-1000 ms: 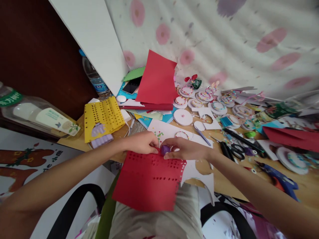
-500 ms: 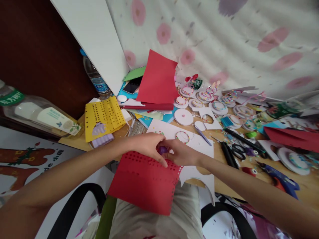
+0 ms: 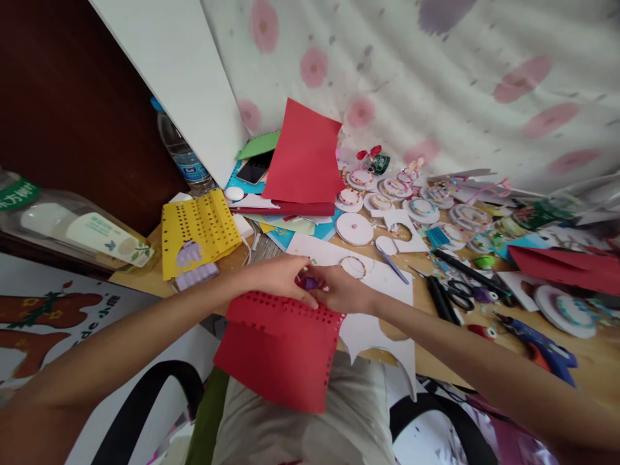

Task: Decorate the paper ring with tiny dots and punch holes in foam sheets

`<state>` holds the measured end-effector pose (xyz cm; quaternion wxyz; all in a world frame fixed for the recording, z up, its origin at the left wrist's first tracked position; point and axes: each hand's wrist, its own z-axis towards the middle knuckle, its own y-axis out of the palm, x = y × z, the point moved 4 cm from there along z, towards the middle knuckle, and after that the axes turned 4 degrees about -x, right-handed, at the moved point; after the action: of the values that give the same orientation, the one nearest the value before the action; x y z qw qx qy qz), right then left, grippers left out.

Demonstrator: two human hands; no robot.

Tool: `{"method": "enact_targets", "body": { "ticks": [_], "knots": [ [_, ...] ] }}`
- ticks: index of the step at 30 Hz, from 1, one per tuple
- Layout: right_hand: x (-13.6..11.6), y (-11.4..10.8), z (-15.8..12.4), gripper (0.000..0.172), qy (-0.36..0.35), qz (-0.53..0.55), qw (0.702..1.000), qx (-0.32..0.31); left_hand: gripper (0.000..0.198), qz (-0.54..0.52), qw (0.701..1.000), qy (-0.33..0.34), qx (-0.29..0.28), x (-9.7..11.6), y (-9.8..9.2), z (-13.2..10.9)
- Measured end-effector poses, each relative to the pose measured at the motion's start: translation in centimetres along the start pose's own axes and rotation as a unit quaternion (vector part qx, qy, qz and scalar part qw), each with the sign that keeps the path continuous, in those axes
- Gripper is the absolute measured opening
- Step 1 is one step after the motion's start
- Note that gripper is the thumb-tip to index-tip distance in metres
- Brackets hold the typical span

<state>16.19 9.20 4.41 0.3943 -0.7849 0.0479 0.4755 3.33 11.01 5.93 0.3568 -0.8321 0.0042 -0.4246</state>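
A red sheet of paper (image 3: 278, 361) with rows of small punched holes hangs over the near edge of the desk, above my lap. At its far edge, my left hand (image 3: 281, 276) and my right hand (image 3: 346, 289) meet around a small purple paper punch (image 3: 309, 283). Both sets of fingers are closed on the punch, which they partly cover. The paper's top edge runs under the hands, so whether it sits in the punch is hidden. Below my right hand lies a cut white sheet (image 3: 358, 336), and just beyond it a beaded bracelet (image 3: 353, 266).
A yellow holed sheet (image 3: 198, 226) and a water bottle (image 3: 186, 155) stand left. Another red sheet (image 3: 305, 155) leans behind. Rightward are several white discs (image 3: 354, 229) with bracelets, scissors (image 3: 460, 296), a black-handled tool (image 3: 442, 300) and a blue glue gun (image 3: 537, 342).
Both hands, with the punch and the red paper, have shifted slightly left and up in the picture. The whole view has also drifted a little. The grip looks the same.
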Motion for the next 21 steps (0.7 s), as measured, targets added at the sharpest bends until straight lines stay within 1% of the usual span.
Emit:
{"method": "enact_targets", "body": {
  "ticks": [2, 3, 5, 6, 8, 10, 11, 12, 14, 16, 18, 21],
  "knots": [
    [0.2, -0.5, 0.1, 0.013, -0.002, 0.016, 1.0, -0.011, 0.053, 0.009, 1.0, -0.011, -0.025, -0.5, -0.4, -0.2],
    [0.3, -0.7, 0.1, 0.016, -0.003, 0.037, 0.999, -0.021, 0.048, 0.009, 0.999, -0.012, -0.041, -0.8, -0.4, -0.3],
    [0.6, -1.1, 0.0, 0.021, -0.007, 0.113, 0.993, -0.037, 0.034, -0.001, 0.997, -0.004, -0.071, -1.2, -0.3, -0.5],
    [0.7, -1.3, 0.0, 0.024, -0.004, 0.166, 0.985, -0.04, 0.029, -0.009, 0.997, 0.002, -0.083, -1.3, -0.1, -0.6],
    [1.2, -1.6, 0.0, 0.03, 0.021, 0.274, 0.961, -0.033, 0.022, -0.022, 0.995, 0.007, -0.099, -1.4, 0.2, -0.8],
    [1.8, -1.7, 0.0, 0.036, 0.056, 0.32, 0.946, -0.013, 0.019, -0.036, 0.992, 0.012, -0.117, -1.1, 0.5, -0.9],
    [2.0, -1.8, 0.1, 0.038, 0.066, 0.309, 0.949, -0.004, 0.018, -0.043, 0.991, 0.014, -0.123, -0.9, 0.6, -1.0],
    [2.2, -1.9, 0.2, 0.038, 0.067, 0.276, 0.959, 0.006, 0.018, -0.049, 0.991, 0.016, -0.127, -0.7, 0.6, -1.1],
    [2.4, -2.1, 0.3, 0.036, 0.053, 0.192, 0.98, 0.027, 0.022, -0.058, 0.99, 0.02, -0.129, -0.3, 0.6, -1.1],
    [2.3, -2.3, 0.3, 0.034, 0.038, 0.153, 0.987, 0.031, 0.028, -0.065, 0.99, 0.024, -0.127, 0.0, 0.7, -1.1],
    [2.0, -2.5, 0.0, 0.039, 0.026, 0.184, 0.983, 0.001, 0.032, -0.069, 0.99, 0.03, -0.123, 0.1, 0.7, -1.0],
    [1.1, -2.8, -0.7, 0.045, 0.007, 0.22, 0.973, -0.068, 0.029, -0.077, 0.99, 0.037, -0.111, 0.1, 0.9, -0.9]
  ]
}}
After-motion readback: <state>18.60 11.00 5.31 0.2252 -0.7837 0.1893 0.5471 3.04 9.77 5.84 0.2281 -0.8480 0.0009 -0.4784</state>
